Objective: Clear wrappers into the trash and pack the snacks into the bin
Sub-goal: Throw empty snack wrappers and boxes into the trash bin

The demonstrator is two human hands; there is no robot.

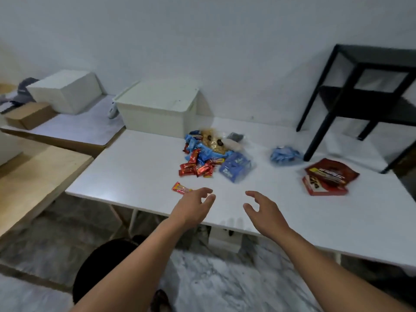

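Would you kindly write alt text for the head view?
Two empty hands, left hand and right hand, reach over a white table toward a pile of wrapped snacks. A lidded white bin stands behind the pile; a red bag lies to the right.

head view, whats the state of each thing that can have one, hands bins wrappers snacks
left hand: open, holding nothing, above the table edge
right hand: open, holding nothing
near bin: lid on, closed
far bin: appears closed, on the side table
lone candy: lying apart, by the left hand
snack pile: heaped on the table, unpacked
red bag: lying flat on a red box
blue wrapper: crumpled
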